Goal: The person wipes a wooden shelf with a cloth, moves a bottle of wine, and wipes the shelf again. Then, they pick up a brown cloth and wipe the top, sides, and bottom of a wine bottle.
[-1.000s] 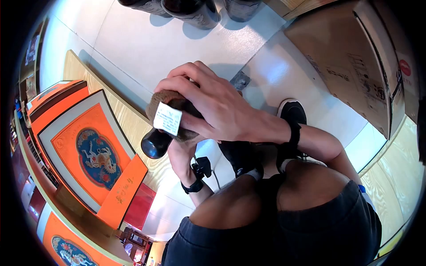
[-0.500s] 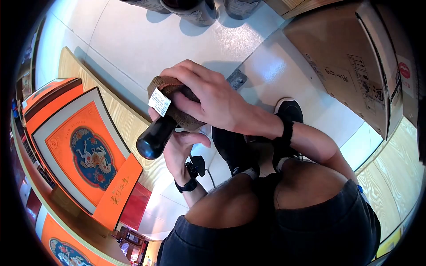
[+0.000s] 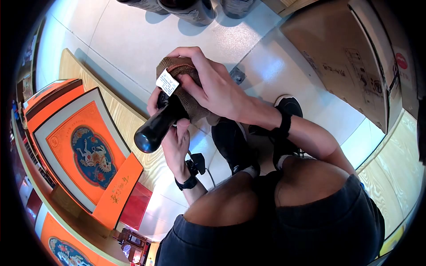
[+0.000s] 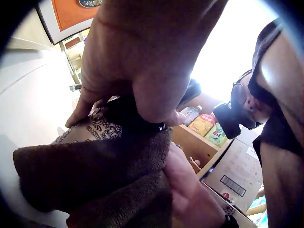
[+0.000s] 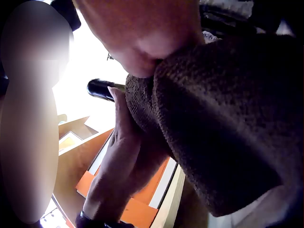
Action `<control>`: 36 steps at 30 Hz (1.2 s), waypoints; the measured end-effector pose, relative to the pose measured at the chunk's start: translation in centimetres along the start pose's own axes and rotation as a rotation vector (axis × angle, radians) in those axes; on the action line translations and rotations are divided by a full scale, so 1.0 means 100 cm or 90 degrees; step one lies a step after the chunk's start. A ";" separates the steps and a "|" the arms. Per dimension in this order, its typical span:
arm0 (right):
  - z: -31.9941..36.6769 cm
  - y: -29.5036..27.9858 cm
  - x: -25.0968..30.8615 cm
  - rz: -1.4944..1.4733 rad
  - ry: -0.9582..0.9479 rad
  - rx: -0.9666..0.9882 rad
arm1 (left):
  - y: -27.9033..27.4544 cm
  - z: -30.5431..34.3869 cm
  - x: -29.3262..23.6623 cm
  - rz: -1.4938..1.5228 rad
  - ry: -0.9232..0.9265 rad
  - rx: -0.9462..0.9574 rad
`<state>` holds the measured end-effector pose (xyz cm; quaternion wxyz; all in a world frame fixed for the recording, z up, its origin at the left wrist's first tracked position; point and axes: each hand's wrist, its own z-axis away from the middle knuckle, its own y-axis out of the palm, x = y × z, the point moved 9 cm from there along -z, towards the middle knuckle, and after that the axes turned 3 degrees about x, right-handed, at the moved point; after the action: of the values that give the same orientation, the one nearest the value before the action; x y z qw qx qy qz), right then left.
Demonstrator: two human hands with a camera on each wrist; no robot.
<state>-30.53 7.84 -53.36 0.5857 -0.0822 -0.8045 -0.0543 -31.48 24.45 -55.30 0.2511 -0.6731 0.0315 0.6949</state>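
A dark glossy bottle (image 3: 153, 131) lies tilted between my hands, its neck pointing toward the lower left. My left hand (image 3: 176, 148) grips it at the shoulder, thumb on the near side and fingers round the far side. A brown towel (image 3: 190, 105) with a white tag (image 3: 167, 83) is wrapped over the bottle's body. My right hand (image 3: 222, 91) holds this towel against the bottle, thumb pressed into the folds. In the left wrist view, an ornate pale pattern (image 4: 102, 128) shows on the bottle beside the towel's edge.
Several dark bottles (image 3: 188, 13) stand on the tiled floor ahead. A cardboard box (image 3: 333, 66) is at the right. At the left, a wooden shelf (image 3: 106, 84) bears an orange framed box (image 3: 91, 150). My shoes (image 3: 228, 144) are below my hands.
The towel has shifted away from the bottle's neck, baring more of it. My left thumb, lifted half a second ago, is back on the bottle. The right hand has moved slightly forward with the towel.
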 end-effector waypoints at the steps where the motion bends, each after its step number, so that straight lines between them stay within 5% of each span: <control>1: 0.000 0.000 0.001 0.000 -0.001 -0.002 | 0.000 0.000 -0.001 -0.001 0.001 0.001; 18: 0.022 -0.011 -0.028 0.205 0.064 0.000 | 0.006 -0.010 -0.016 -0.009 0.007 -0.021; 25: 0.021 -0.035 -0.022 0.141 0.101 -0.034 | 0.008 -0.012 -0.024 -0.077 0.047 -0.023; 28: 0.022 -0.045 -0.010 0.196 0.010 -0.071 | 0.008 -0.010 -0.023 -0.087 0.050 -0.025; 36: 0.016 -0.047 0.022 0.115 0.006 -0.069 | 0.006 -0.007 -0.012 -0.024 0.010 -0.016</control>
<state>-33.63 3.63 -51.73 0.5866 -0.1858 -0.7870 -0.0455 -31.10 23.33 -54.39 0.2551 -0.6819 0.0118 0.6854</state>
